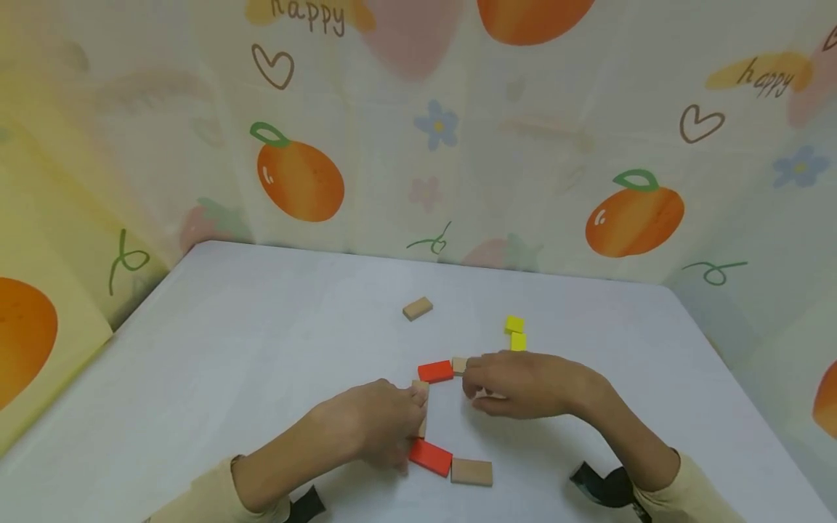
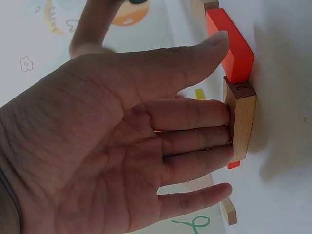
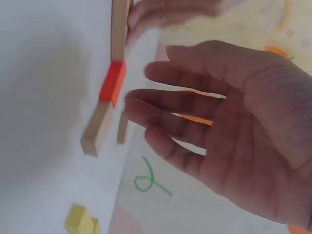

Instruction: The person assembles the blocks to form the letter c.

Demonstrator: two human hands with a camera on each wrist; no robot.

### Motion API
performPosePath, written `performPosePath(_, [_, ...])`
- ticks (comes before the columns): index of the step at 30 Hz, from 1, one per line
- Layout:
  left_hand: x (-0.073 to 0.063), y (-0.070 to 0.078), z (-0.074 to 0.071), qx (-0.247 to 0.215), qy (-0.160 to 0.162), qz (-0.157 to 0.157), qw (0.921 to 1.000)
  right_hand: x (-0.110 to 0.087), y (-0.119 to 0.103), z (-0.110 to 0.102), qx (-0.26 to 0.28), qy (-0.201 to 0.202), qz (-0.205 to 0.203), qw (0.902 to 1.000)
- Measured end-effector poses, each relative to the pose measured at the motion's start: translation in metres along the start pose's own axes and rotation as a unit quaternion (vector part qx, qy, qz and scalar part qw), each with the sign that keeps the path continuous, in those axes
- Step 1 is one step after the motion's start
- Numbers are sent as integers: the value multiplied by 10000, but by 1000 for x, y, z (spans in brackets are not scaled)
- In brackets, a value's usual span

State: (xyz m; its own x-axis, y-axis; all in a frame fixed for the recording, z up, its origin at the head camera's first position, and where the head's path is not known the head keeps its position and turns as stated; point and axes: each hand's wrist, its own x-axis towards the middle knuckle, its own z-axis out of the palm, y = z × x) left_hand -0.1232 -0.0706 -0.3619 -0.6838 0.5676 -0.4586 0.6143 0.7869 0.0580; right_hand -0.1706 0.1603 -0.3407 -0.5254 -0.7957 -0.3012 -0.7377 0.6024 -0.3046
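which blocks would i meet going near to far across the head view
Nearest wooden block, nearer red block, middle wooden block touched by the left hand, farther red block, nearer yellow block, farther yellow block, far wooden block

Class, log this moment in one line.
left hand: touching wooden block | right hand: holding nothing | red blocks: on table
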Motion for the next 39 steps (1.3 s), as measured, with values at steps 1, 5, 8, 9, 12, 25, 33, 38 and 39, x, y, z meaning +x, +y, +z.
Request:
performPosePath(1, [0, 0, 0, -4, 0, -6, 10000, 2, 4, -3, -20, 140, -29, 9999])
performPosePath(5, [-1, -1, -1, -29, 13, 15, 10000, 16, 21, -17, -178, 613, -46, 9980])
performPosePath(8, [-1, -1, -1, -35, -26, 1, 10000, 32, 29, -27, -309, 831, 8, 9961])
performPosePath(9, [-1, -2, 0, -41, -43, -15, 10000, 38, 32, -29, -328, 885, 10, 9955])
performPosePath(12, [0, -3, 0, -46, -83, -68, 9999, 60, 38, -35, -385, 1013, -40, 9941])
performPosePath(25, [0, -3, 2, -19, 16, 117, 9999, 123, 64, -31, -606, 994, -49, 9932])
performPosePath(33, [1, -2, 0, 118, 1, 114, 9999, 135, 66, -29, -743, 596, 149, 9953])
performPosePath(38, [1, -2, 0, 186, -22, 126, 9997, 141, 66, -28, -1064, 510, 194, 9928])
performPosePath(39, [1, -2, 0, 165, -26, 112, 9998, 142, 66, -28, -1081, 523, 200, 9926])
